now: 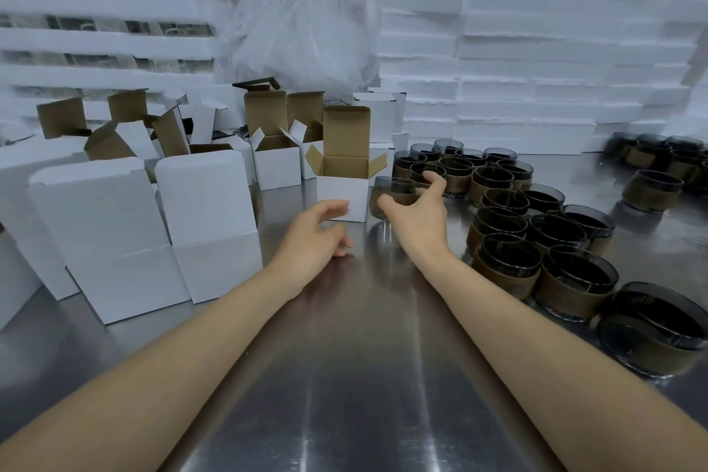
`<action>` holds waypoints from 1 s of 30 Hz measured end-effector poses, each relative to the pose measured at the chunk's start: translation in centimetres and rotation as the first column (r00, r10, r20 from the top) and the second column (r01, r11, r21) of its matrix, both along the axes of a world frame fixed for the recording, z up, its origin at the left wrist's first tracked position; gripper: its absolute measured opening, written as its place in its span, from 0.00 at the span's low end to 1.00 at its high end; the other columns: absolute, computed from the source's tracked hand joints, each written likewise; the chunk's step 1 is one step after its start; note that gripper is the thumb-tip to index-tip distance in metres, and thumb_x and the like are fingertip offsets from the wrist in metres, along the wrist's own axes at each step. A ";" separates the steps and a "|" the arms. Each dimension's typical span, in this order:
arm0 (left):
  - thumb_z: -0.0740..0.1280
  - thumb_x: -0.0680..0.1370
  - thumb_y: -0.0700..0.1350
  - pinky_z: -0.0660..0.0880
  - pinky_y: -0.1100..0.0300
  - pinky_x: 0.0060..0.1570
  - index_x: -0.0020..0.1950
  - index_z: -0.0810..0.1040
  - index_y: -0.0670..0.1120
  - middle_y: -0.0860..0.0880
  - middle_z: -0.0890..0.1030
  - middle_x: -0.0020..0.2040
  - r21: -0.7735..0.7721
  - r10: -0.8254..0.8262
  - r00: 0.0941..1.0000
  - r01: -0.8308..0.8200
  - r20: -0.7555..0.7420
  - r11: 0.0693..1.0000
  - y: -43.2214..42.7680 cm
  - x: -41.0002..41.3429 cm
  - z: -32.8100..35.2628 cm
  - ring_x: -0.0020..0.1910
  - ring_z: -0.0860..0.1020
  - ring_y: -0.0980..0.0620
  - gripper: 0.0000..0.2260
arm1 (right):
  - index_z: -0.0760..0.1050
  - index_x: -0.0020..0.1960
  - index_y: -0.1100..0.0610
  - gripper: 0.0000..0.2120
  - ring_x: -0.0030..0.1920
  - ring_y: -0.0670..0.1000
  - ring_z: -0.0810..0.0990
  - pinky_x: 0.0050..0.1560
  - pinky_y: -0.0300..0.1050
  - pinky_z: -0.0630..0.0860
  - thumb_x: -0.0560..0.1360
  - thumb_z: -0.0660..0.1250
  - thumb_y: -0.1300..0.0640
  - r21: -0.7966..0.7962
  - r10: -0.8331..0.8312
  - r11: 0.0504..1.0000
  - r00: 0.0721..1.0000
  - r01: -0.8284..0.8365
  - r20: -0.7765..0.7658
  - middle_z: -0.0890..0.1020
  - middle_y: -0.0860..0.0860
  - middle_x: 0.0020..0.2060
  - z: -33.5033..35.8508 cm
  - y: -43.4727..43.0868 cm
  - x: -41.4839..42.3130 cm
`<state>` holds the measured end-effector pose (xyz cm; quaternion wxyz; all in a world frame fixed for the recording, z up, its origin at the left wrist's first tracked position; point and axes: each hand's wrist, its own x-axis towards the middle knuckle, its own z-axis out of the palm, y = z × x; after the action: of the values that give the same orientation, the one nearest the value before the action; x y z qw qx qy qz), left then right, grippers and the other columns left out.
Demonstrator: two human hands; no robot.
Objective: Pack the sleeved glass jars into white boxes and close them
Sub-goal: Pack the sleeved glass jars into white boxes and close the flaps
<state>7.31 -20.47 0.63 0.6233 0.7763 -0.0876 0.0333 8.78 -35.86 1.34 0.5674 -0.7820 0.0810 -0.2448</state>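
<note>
We have both arms stretched out over the shiny metal tabletop (344, 376). Our right hand (415, 209) is wrapped around one sleeved glass jar (394, 192), with the thumb on the near side and the fingers curled over the far rim. The jar looks a bit blurry, and it seems to sit just off the tabletop, but we cannot tell for sure. Right beside it, on its left, stands the open white box (342, 195). Its tall brown lid flap points straight up at the back and the small side flaps lean outward, so the mouth faces up. That is the thing that matters most now: the box is to the left of the jar and almost touching it, and the way in is from above. So we think the jar must go up, a little to the left, and then straight down, standing upright with its open end on top. Our left hand (318, 232) is near the front of the box, with loose, half-curled fingers holding nothing; one fingertip may touch the box's front wall. It is the closer hand for holding the box steady. More sleeved jars (536, 241) wait in a bunch on the right. More open boxes (276, 161) stand behind, and closed white boxes (161, 230) stand on the left.
</note>
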 end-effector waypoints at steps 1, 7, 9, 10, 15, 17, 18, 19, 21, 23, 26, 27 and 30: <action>0.61 0.80 0.36 0.78 0.66 0.39 0.67 0.73 0.49 0.53 0.77 0.61 -0.007 -0.028 1.000 0.028 0.010 1.000 0.0 -0.1 0.0 0.41 0.81 0.52 0.17 | 0.60 0.71 0.53 0.33 0.57 0.49 0.71 0.56 0.42 0.67 0.70 0.70 0.52 0.012 0.015 1.000 0.999 -0.015 0.028 0.72 0.48 0.55 0.0 0.2 -0.1; 0.67 0.78 0.44 0.76 0.68 0.37 0.72 0.67 0.56 0.55 0.78 0.60 0.049 -0.157 0.985 0.154 0.073 0.987 -0.1 -0.4 0.1 0.39 0.83 0.56 0.23 | 0.67 0.63 0.52 0.17 0.59 0.54 0.75 0.59 0.56 0.74 0.76 0.65 0.52 0.037 0.142 0.988 0.981 -0.148 0.135 0.76 0.51 0.55 0.1 0.6 -0.4; 0.68 0.78 0.45 0.76 0.67 0.36 0.69 0.65 0.62 0.58 0.78 0.56 -0.002 -0.179 0.980 0.180 0.090 0.984 -0.2 -0.5 0.1 0.37 0.83 0.56 0.23 | 0.65 0.62 0.50 0.16 0.60 0.55 0.74 0.60 0.61 0.74 0.77 0.65 0.52 0.023 0.214 0.975 0.966 -0.219 0.145 0.75 0.53 0.58 0.1 0.6 -0.5; 0.68 0.78 0.45 0.75 0.67 0.35 0.67 0.65 0.64 0.59 0.79 0.55 -0.020 -0.174 0.979 0.177 0.103 0.984 -0.2 -0.5 0.1 0.36 0.83 0.55 0.22 | 0.65 0.62 0.49 0.16 0.61 0.55 0.74 0.60 0.61 0.74 0.77 0.66 0.53 0.014 0.245 0.968 0.957 -0.250 0.157 0.74 0.54 0.59 0.2 0.6 -0.6; 0.65 0.79 0.48 0.75 0.66 0.33 0.75 0.66 0.51 0.51 0.79 0.58 -0.053 -0.092 0.986 0.100 0.139 0.994 0.2 -0.4 0.4 0.35 0.81 0.56 0.24 | 0.63 0.67 0.47 0.28 0.62 0.49 0.74 0.64 0.51 0.73 0.72 0.73 0.56 -0.030 0.396 0.917 0.896 -0.399 0.201 0.74 0.45 0.59 0.2 0.7 -1.2; 0.65 0.80 0.48 0.75 0.66 0.33 0.74 0.66 0.50 0.49 0.79 0.57 -0.071 -0.079 0.984 0.092 0.162 0.993 0.3 -0.5 0.4 0.34 0.80 0.57 0.23 | 0.62 0.69 0.48 0.33 0.62 0.49 0.74 0.64 0.50 0.74 0.70 0.75 0.56 -0.035 0.419 0.906 0.885 -0.421 0.205 0.73 0.47 0.61 0.1 0.8 -1.3; 0.64 0.80 0.47 0.75 0.66 0.33 0.74 0.67 0.50 0.48 0.79 0.58 -0.072 -0.082 0.981 0.096 0.174 0.993 0.3 -0.5 0.4 0.34 0.80 0.57 0.22 | 0.62 0.69 0.49 0.34 0.62 0.49 0.74 0.63 0.51 0.74 0.69 0.76 0.56 -0.045 0.416 0.908 0.884 -0.416 0.215 0.73 0.48 0.62 0.1 0.8 -1.3; 0.64 0.80 0.46 0.75 0.65 0.34 0.74 0.66 0.50 0.47 0.79 0.58 -0.067 -0.085 0.980 0.099 0.182 0.993 0.3 -0.6 0.4 0.34 0.80 0.57 0.22 | 0.62 0.69 0.49 0.35 0.62 0.49 0.74 0.63 0.52 0.74 0.68 0.77 0.56 -0.055 0.412 0.910 0.883 -0.411 0.224 0.72 0.49 0.62 0.1 0.8 -1.3; 0.63 0.81 0.46 0.75 0.65 0.34 0.75 0.66 0.50 0.48 0.79 0.58 -0.059 -0.086 0.979 0.099 0.187 0.993 0.2 -0.6 0.5 0.34 0.80 0.57 0.22 | 0.62 0.69 0.49 0.36 0.62 0.49 0.74 0.63 0.54 0.74 0.68 0.77 0.55 -0.063 0.413 0.910 0.881 -0.410 0.232 0.72 0.50 0.62 0.1 0.8 -1.3; 0.62 0.81 0.47 0.75 0.66 0.34 0.74 0.66 0.51 0.49 0.79 0.58 -0.064 -0.089 0.977 0.103 0.193 0.993 0.2 -0.6 0.5 0.34 0.80 0.57 0.21 | 0.61 0.71 0.49 0.38 0.64 0.51 0.74 0.64 0.56 0.73 0.68 0.77 0.55 -0.069 0.427 0.903 0.873 -0.424 0.235 0.71 0.50 0.64 0.0 0.7 -1.2; 0.59 0.82 0.48 0.75 0.67 0.34 0.74 0.66 0.51 0.51 0.80 0.56 -0.054 -0.089 0.976 0.102 0.197 0.993 0.3 -0.7 0.5 0.35 0.80 0.59 0.19 | 0.58 0.75 0.49 0.41 0.65 0.50 0.74 0.65 0.54 0.73 0.69 0.77 0.58 -0.101 0.437 0.899 0.867 -0.426 0.237 0.71 0.50 0.66 0.0 0.8 -1.1; 0.58 0.82 0.48 0.76 0.67 0.34 0.73 0.67 0.50 0.52 0.80 0.55 -0.060 -0.097 0.974 0.111 0.206 0.992 0.3 -0.7 0.5 0.35 0.80 0.59 0.18 | 0.58 0.76 0.51 0.42 0.63 0.49 0.74 0.64 0.51 0.73 0.69 0.76 0.59 -0.105 0.419 0.908 0.873 -0.405 0.251 0.71 0.50 0.65 0.1 0.9 -1.1; 0.53 0.84 0.46 0.75 0.65 0.35 0.69 0.69 0.46 0.52 0.79 0.56 -0.052 -0.124 0.966 0.139 0.229 0.989 0.2 -0.8 0.4 0.34 0.80 0.58 0.16 | 0.63 0.73 0.56 0.38 0.56 0.48 0.76 0.57 0.44 0.75 0.68 0.77 0.60 -0.145 0.320 0.947 0.884 -0.287 0.341 0.73 0.50 0.61 0.3 1.1 -1.2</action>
<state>6.55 -20.29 1.00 0.6362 0.7385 -0.2076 0.0825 7.57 -34.74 1.62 0.5678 -0.7518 -0.1589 -0.2953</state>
